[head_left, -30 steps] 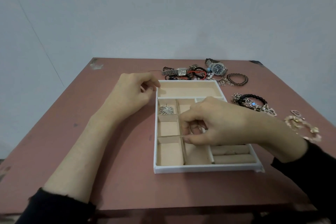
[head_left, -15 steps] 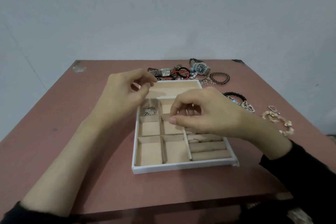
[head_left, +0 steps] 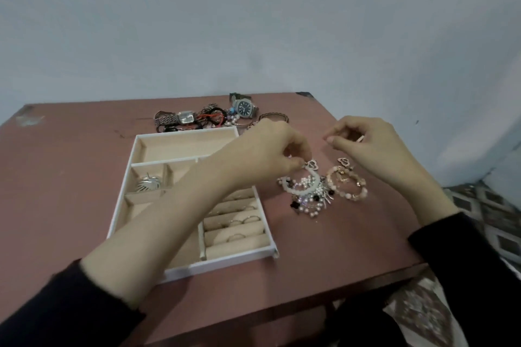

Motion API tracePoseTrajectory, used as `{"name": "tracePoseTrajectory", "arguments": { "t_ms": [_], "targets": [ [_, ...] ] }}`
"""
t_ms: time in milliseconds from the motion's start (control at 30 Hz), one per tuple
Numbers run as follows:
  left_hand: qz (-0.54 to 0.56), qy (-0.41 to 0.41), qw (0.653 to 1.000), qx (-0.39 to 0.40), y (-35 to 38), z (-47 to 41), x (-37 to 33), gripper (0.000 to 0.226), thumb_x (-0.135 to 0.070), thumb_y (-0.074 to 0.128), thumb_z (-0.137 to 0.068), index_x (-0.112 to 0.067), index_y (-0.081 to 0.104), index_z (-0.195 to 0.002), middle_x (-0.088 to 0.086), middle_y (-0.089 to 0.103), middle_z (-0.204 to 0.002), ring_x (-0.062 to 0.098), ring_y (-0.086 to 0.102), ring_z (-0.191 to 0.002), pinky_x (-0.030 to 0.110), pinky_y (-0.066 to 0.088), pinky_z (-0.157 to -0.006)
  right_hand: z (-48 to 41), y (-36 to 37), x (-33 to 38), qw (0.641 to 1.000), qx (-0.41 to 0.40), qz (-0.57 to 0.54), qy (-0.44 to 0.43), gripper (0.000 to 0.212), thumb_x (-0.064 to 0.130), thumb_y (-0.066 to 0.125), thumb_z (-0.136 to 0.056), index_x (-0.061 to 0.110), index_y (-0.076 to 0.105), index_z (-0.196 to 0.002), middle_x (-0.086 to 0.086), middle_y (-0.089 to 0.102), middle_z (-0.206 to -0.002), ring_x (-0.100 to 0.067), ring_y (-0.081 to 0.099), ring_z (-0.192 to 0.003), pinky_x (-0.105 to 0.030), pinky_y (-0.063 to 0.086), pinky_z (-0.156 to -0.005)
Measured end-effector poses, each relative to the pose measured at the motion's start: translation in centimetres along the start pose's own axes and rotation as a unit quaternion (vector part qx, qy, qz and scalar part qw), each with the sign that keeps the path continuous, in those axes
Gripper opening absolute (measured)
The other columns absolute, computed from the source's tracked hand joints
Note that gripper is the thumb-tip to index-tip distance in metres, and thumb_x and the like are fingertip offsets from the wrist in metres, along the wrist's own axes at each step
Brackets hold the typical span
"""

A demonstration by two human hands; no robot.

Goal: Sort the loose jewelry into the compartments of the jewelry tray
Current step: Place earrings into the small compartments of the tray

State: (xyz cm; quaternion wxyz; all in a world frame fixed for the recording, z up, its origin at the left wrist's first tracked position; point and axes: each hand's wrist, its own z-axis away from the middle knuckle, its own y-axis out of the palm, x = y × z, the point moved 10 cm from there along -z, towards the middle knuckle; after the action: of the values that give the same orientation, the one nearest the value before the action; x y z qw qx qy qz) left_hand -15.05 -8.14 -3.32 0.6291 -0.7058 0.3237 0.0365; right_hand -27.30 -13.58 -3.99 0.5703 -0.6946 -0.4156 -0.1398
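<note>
The left hand [head_left: 270,149] reaches across the jewelry tray [head_left: 121,189] and pinches a heart charm [head_left: 311,165] - right at its fingertips, at the top edge of the bead pile [head_left: 310,194], right of centre. The right hand [head_left: 372,146] is curled nearby - holding something or not, I cannot tell.

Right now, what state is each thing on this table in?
Tray: open, on the table.
Long top compartment: empty.
Silver brooch: in the upper left small compartment.
Rings: slotted in the ring rolls.
Watches: loose behind the tray.
Pink bracelet: flat on the table.
Bead pile: tangled, right of the tray.
Left hand: grip pinching the heart charm.
Right hand: fingers curled, grip contents unclear.
</note>
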Motion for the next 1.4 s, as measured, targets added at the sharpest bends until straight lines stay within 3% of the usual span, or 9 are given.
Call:
{"name": "tracePoseTrajectory", "arguments": {
  "t_ms": [100, 267, 367, 500, 633, 1000, 1133, 1233, 1400],
  "targets": [
    [-0.022, -0.003, 0.999, 0.036, 1.5, -1.3, -0.8, 0.015, -0.013, 0.063, -0.083, -0.020, 0.071, -0.093, -0.004, 0.070, -0.085, 0.009, 0.063, -0.082, 0.022, 0.048, -0.076, 0.7, 0.0, -0.5, 0.999, 0.052, 0.014, -0.001, 0.008, 0.012, 0.068, -0.080, 0.020, 0.070, -0.078, 0.007, 0.060, -0.065, 0.002, 0.049, -0.055, -0.008, 0.039, -0.058],
    [-0.050, -0.034, 0.992, 0.111, 3.5, -1.4, -0.2, 0.006, -0.021, 0.073, -0.075, -0.017, 0.068, -0.076, -0.009, 0.062, -0.063, 0.004, 0.055, -0.060, 0.021, 0.044, -0.060, 2.9, 2.3, -0.2, 0.964, 0.254, 0.072, -0.006, 0.013, 0.029, 0.076, -0.074, 0.019, 0.068, -0.074, 0.001, 0.066, -0.062, -0.003, 0.053, -0.052, -0.017, 0.042, -0.055],
    [-0.049, -0.047, 0.990, 0.123, 4.0, -1.1, 0.1, 0.014, -0.030, 0.075, -0.073, -0.018, 0.068, -0.075, -0.010, 0.060, -0.060, 0.001, 0.051, -0.055, 0.019, 0.038, -0.055, 3.3, 2.9, 0.1, 0.953, 0.282, 0.111, -0.029, 0.014, 0.031, 0.078, -0.071, 0.023, 0.067, -0.075, 0.004, 0.063, -0.060, -0.001, 0.050, -0.052, -0.018, 0.040, -0.054],
    [-0.063, -0.058, 0.990, 0.110, 3.6, -1.0, 0.1, 0.006, -0.023, 0.071, -0.075, -0.018, 0.071, -0.077, -0.010, 0.062, -0.063, 0.004, 0.056, -0.061, 0.023, 0.046, -0.063, 3.6, 3.7, 1.2, 0.957, 0.262, 0.100, -0.070, 0.016, 0.032, 0.077, -0.071, 0.024, 0.067, -0.079, 0.003, 0.058, -0.061, -0.004, 0.047, -0.055, -0.027, 0.042, -0.058],
    [-0.075, -0.074, 0.991, 0.083, 2.0, -0.6, 1.4, 0.005, -0.022, 0.069, -0.076, -0.019, 0.071, -0.078, -0.008, 0.065, -0.067, 0.004, 0.058, -0.064, 0.017, 0.046, -0.060, 3.5, 4.2, 1.9, 0.965, 0.226, 0.093, -0.090, 0.007, 0.026, 0.072, -0.077, 0.022, 0.068, -0.080, 0.005, 0.056, -0.055, -0.004, 0.048, -0.052, -0.021, 0.039, -0.055],
    [-0.151, -0.095, 0.983, 0.041, 0.5, 0.5, 3.8, 0.004, -0.027, 0.064, -0.081, -0.023, 0.065, -0.083, -0.007, 0.058, -0.074, 0.015, 0.058, -0.074, 0.032, 0.052, -0.070, 3.1, 5.0, 2.0, 0.966, 0.203, 0.134, -0.085, 0.005, 0.025, 0.067, -0.078, 0.023, 0.066, -0.073, 0.007, 0.054, -0.052, -0.005, 0.050, -0.055, -0.028, 0.044, -0.061],
    [-0.124, -0.090, 0.987, 0.052, 0.6, 0.8, 3.5, 0.016, -0.028, 0.069, -0.078, -0.024, 0.057, -0.088, -0.008, 0.060, -0.076, 0.009, 0.053, -0.070, 0.025, 0.043, -0.063, 2.7, 3.3, 2.3, 0.987, 0.153, -0.026, -0.045, 0.007, 0.012, 0.067, -0.080, 0.014, 0.066, -0.074, 0.005, 0.058, -0.054, -0.006, 0.049, -0.046, -0.018, 0.041, -0.051],
    [-0.055, -0.076, 0.993, 0.069, 1.1, 1.1, 2.2, 0.020, -0.037, 0.073, -0.075, -0.023, 0.061, -0.084, -0.006, 0.063, -0.074, 0.001, 0.049, -0.056, 0.014, 0.036, -0.052, 1.9, 1.4, 2.0, 0.984, 0.067, -0.166, -0.020, 0.011, 0.010, 0.066, -0.082, 0.015, 0.065, -0.072, -0.006, 0.062, -0.061, -0.010, 0.053, -0.057, -0.021, 0.046, -0.059],
    [-0.099, -0.061, 0.988, 0.097, 2.9, 1.1, 1.0, 0.030, -0.049, 0.072, -0.071, -0.019, 0.065, -0.075, -0.005, 0.065, -0.070, 0.002, 0.054, -0.060, 0.022, 0.043, -0.058, 1.4, 0.9, 0.7, 0.963, -0.033, -0.264, 0.026, 0.018, 0.005, 0.061, -0.084, 0.016, 0.060, -0.069, 0.008, 0.053, -0.047, -0.003, 0.047, -0.046, -0.009, 0.036, -0.049]
  ]
}}
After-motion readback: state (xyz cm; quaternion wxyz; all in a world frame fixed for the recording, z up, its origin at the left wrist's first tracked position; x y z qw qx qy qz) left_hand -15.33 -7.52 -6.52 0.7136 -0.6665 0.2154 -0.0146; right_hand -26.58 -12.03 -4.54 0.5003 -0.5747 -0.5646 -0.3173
